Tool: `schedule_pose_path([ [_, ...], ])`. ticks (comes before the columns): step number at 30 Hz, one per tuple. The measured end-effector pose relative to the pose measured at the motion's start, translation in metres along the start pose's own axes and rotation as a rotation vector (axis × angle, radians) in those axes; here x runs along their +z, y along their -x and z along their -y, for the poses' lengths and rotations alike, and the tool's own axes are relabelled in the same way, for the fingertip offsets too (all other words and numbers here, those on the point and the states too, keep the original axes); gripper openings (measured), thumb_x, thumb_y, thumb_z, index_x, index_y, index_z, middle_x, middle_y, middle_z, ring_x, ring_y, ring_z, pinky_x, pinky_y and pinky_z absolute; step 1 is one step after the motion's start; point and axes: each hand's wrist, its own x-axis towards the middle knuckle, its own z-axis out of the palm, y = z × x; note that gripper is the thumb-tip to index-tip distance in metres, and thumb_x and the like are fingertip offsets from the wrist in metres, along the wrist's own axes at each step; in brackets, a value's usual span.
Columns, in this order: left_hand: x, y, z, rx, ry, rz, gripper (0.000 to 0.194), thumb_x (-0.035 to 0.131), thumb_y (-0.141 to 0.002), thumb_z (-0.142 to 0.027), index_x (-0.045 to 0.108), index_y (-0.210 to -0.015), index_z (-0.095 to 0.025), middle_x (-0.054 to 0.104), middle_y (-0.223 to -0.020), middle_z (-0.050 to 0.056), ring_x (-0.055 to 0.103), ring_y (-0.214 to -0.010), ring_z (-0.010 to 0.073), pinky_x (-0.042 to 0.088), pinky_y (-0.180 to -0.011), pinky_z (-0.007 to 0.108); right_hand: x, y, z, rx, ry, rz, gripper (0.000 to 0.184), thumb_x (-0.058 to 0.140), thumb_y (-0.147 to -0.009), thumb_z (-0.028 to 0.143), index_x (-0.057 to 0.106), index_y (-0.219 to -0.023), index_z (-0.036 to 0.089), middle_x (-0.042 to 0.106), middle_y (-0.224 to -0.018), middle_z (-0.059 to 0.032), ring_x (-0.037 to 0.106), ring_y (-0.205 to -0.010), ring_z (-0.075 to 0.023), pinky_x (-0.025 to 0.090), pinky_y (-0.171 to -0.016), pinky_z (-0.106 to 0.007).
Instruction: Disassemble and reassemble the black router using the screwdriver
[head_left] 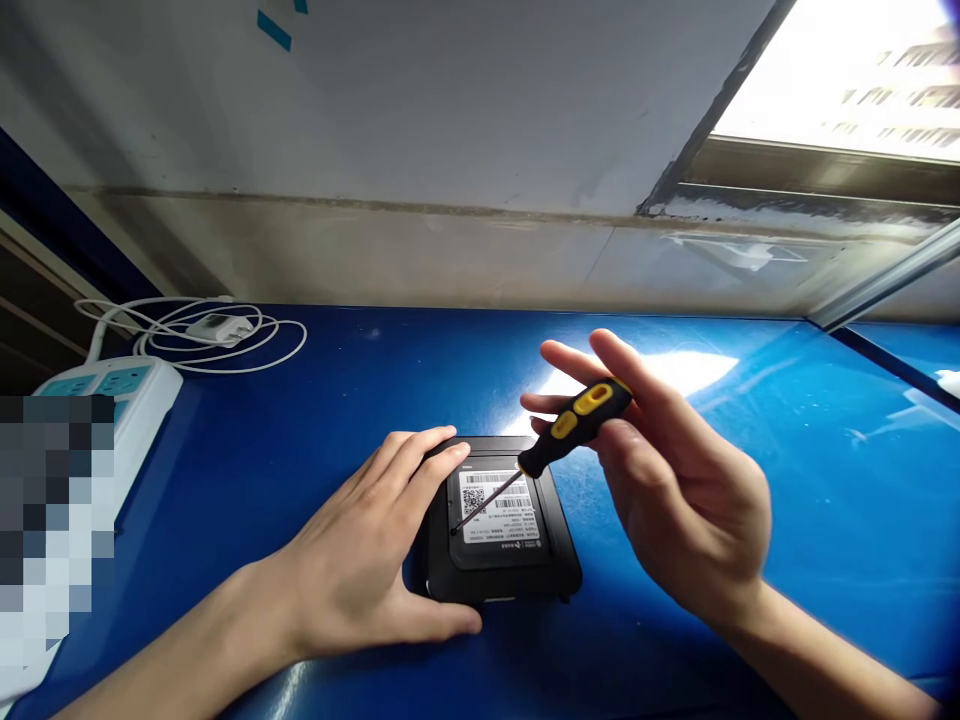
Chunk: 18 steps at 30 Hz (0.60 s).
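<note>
A small black square device box (pixel 501 560) lies bottom-up on the blue table, with a white label bearing a QR code and barcodes (pixel 498 506) on it. My left hand (pixel 375 555) rests on the box's left side, fingers over its top corner and thumb along its front edge. My right hand (pixel 675 490) holds a black and yellow screwdriver (pixel 574 422) in its fingers. The thin shaft slants down to the left, and its tip sits at the label's left edge on the box.
A white power strip (pixel 124 395) lies at the left edge of the blue table (pixel 787 470), with a coiled white cable and charger (pixel 217 330) behind it. A grey wall ledge runs along the back. A bright window is at the upper right.
</note>
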Motion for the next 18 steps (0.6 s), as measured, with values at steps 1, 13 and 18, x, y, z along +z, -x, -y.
schedule_pose_path([
  [1,-0.0001,-0.0001,-0.0001,0.0,0.0,0.002,0.113,0.089,-0.069,-0.065,0.028,-0.159,-0.032,0.038,-0.166,0.013,0.039,-0.149,0.0416,0.048,-0.115,0.065,0.0007,-0.0006,0.0002,-0.035,0.043,-0.03,0.047,0.062,-0.102,0.02,0.06,-0.146,0.036,0.073,-0.132,-0.0037,0.079,-0.099,-0.0183,0.069,-0.089,-0.036],
  [13,0.0002,0.0003,0.0012,0.002,-0.009,0.012,0.111,0.088,-0.071,-0.065,0.027,-0.158,-0.032,0.038,-0.166,0.013,0.039,-0.15,0.0407,0.05,-0.114,0.065,-0.001,-0.0031,-0.0015,-0.068,0.142,-0.093,0.035,0.069,-0.099,0.027,0.07,-0.132,0.037,0.076,-0.104,-0.0008,0.077,-0.087,-0.0156,0.068,-0.08,-0.031],
  [18,0.0001,0.0005,0.0013,-0.006,-0.006,0.007,0.111,0.088,-0.071,-0.064,0.027,-0.159,-0.032,0.038,-0.166,0.013,0.04,-0.149,0.041,0.049,-0.114,0.065,-0.0031,-0.0028,-0.0058,-0.001,0.048,-0.035,0.035,0.05,-0.107,0.04,0.067,-0.137,0.033,0.069,-0.117,-0.0051,0.075,-0.099,-0.0201,0.067,-0.085,-0.038],
])
